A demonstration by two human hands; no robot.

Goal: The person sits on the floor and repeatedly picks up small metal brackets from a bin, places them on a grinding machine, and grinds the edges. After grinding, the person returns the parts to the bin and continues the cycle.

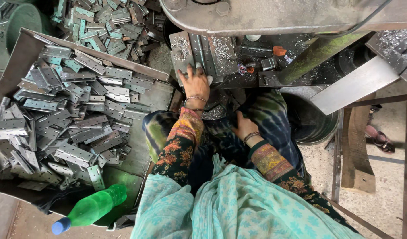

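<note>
The left hand (195, 83) is pressing down, fingers spread flat, on a grey metal hinge (202, 55) that is lying on the machine bed (256, 77); nothing is pinched, the palm is simply resting on its near end. The hinge is lying flat and opened out, its long axis running away from the person toward the machine body (274, 15). The right hand (244, 126) is resting lower down on the tie-dyed cloth over the lap (274, 117), fingers curled loosely; whether it is holding anything I cannot tell. Metal shavings are littering the bed. To the left, a sheet-metal tray (148, 95) is holding a heap of hinges (66, 115), with a green plastic bottle (90, 208) lying near its lower edge.
</note>
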